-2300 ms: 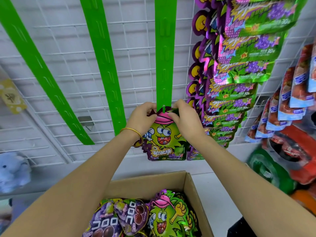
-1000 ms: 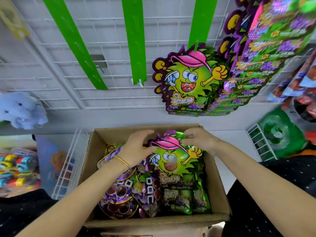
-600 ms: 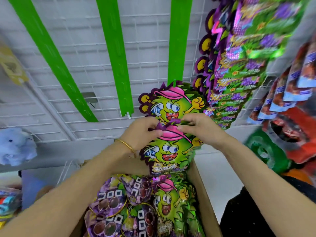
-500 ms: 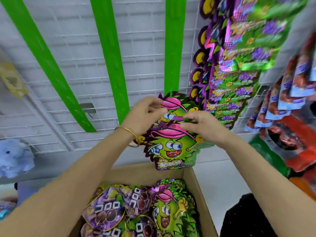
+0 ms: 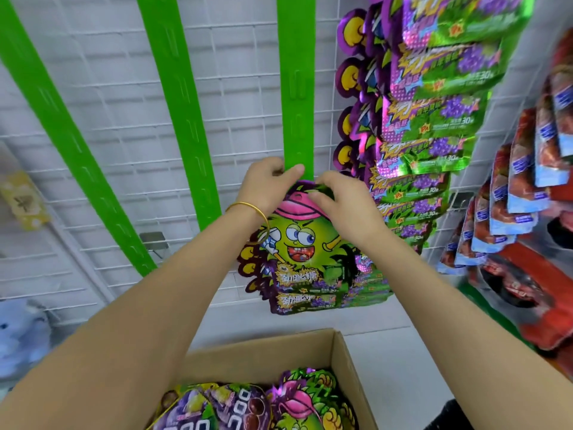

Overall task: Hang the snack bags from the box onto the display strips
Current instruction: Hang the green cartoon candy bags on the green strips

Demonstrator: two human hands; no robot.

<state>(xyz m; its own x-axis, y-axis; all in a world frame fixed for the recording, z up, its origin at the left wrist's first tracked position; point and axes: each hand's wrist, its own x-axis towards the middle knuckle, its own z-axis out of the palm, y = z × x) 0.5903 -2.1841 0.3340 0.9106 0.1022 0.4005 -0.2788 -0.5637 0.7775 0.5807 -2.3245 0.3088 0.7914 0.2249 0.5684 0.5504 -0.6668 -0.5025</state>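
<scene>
A green cartoon-face snack bag (image 5: 297, 243) is held up against the lower end of the middle green display strip (image 5: 297, 88). My left hand (image 5: 266, 184) pinches the bag's top left edge, thumb against the strip. My right hand (image 5: 341, 203) grips the top right by the pink cap. Behind it hangs another such bag (image 5: 307, 301), with only its lower edge showing. The open cardboard box (image 5: 347, 361) below holds more green bags (image 5: 307, 401) and purple bags (image 5: 198, 411).
Two more green strips (image 5: 176, 97) hang bare on the white wire grid (image 5: 242, 72) to the left. A full strip of green-purple bags (image 5: 434, 97) hangs right of my hands, and red-blue packs (image 5: 511, 197) further right. A blue plush toy (image 5: 21, 333) sits low left.
Both hands took a green bag from the box and raised it to the middle strip, in front of the bag hung earlier. The view tilted upward with them.
</scene>
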